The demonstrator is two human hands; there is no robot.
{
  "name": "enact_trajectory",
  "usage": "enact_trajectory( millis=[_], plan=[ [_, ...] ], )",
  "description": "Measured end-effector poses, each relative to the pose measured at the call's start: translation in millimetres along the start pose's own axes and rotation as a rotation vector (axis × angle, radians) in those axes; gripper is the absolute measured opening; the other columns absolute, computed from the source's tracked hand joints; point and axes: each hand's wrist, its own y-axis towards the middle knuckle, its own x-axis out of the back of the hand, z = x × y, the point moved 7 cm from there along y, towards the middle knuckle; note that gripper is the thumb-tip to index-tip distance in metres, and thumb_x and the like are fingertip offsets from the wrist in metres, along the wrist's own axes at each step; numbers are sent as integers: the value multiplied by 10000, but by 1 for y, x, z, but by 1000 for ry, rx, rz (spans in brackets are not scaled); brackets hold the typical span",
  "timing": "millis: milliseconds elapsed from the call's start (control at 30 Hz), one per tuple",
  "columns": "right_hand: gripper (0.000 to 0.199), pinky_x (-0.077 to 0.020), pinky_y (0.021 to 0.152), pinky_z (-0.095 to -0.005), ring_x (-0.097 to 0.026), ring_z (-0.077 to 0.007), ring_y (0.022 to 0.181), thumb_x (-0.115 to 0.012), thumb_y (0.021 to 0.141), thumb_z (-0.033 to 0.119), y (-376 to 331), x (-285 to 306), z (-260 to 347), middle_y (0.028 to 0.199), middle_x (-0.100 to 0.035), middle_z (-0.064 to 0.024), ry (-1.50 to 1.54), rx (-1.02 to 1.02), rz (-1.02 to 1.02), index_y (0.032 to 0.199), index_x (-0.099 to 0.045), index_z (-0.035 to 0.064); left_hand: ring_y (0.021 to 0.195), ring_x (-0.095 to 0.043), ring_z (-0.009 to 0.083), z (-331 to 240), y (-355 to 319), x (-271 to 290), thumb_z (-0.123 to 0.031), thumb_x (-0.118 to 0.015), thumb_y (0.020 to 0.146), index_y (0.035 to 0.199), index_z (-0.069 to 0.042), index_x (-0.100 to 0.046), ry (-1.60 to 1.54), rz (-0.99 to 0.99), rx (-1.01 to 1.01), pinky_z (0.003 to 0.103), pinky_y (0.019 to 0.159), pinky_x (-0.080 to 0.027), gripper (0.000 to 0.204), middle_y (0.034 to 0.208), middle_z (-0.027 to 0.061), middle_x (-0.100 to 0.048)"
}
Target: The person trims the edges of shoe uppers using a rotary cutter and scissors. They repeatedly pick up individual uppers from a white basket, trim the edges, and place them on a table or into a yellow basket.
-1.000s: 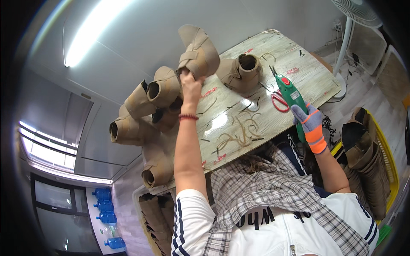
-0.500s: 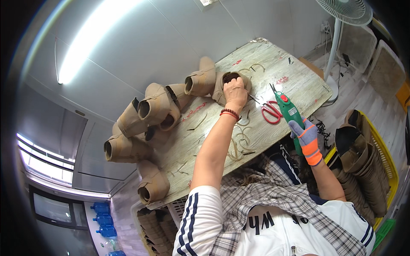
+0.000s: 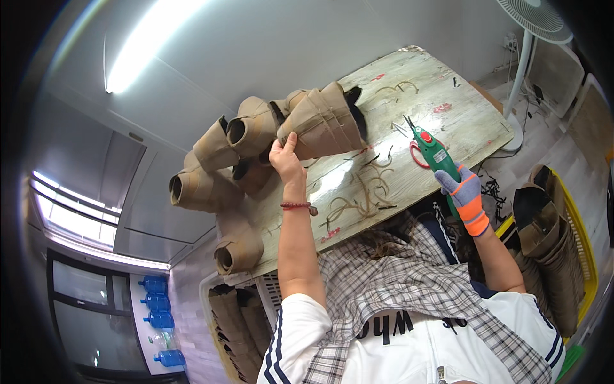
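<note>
My bare left hand point(image 3: 289, 161) is closed on the near left end of several nested tan shoe uppers point(image 3: 320, 125). The thumb lies on top, and the uppers tilt above the table, with black lining showing at their far right end. In my gloved right hand point(image 3: 467, 200) is a pair of green electric scissors point(image 3: 439, 155) with a red button, gripped by the handle. Its dark, thin blades point up and away over the table. Partly behind it lie red-handled scissors point(image 3: 416, 155).
More rolled tan uppers point(image 3: 214, 192) are piled along the left edge of the worn wooden table point(image 3: 473, 118). Thin curved trimmings point(image 3: 358, 195) litter its top. A yellow basket point(image 3: 585, 269) of stacked uppers stands at right, a pale basket point(image 3: 211, 288) at lower left, and a fan point(image 3: 524, 70) behind.
My left hand has moved left and turned, lifting the nested uppers that it was reaching into on the table. The right hand still holds the electric scissors. The view has shifted slightly.
</note>
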Motion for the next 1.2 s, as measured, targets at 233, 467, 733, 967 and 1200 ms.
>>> enact_trajectory(
  millis=[233,467,733,967,1200],
  plan=[
    [326,-410,522,-201,-488,-32,569,-742,832,233,-6,-21,5,694,-559,35,-9,6,97,1029,-639,-5,1154,-544,303,32,-58,81,-117,-578,929,1222,24,-544,-560,-215,380,451,1043,-396,327,1252,144,-590],
    [403,-446,559,-207,-532,-49,603,-776,795,250,-10,-33,13,752,-618,17,-239,119,130,1080,-639,1,1219,-502,337,50,-125,102,-247,-559,935,1251,-38,-556,-932,-326,576,539,1063,-347,378,1300,144,-566],
    [539,-516,617,-323,-670,-261,680,-825,675,421,-27,-55,47,779,-682,-126,-583,558,115,1070,-671,88,1207,-525,314,-25,-117,149,-184,-587,919,1225,-1,-570,-689,-193,352,511,1058,-375,357,1282,153,-580],
    [549,-492,592,-368,-626,-289,651,-852,609,372,-42,-77,70,771,-659,-122,-628,817,192,1055,-680,102,1220,-515,323,-53,-158,176,-230,-585,915,1235,14,-563,-988,-51,307,519,1070,-348,403,1291,167,-573],
    [620,-482,617,-365,-614,-301,685,-878,570,331,-50,-83,90,818,-657,-127,-603,1067,228,1088,-669,62,1212,-527,315,-56,-170,164,-230,-540,928,1236,3,-572,-1023,2,304,511,1070,-348,387,1275,160,-588]
  ],
)
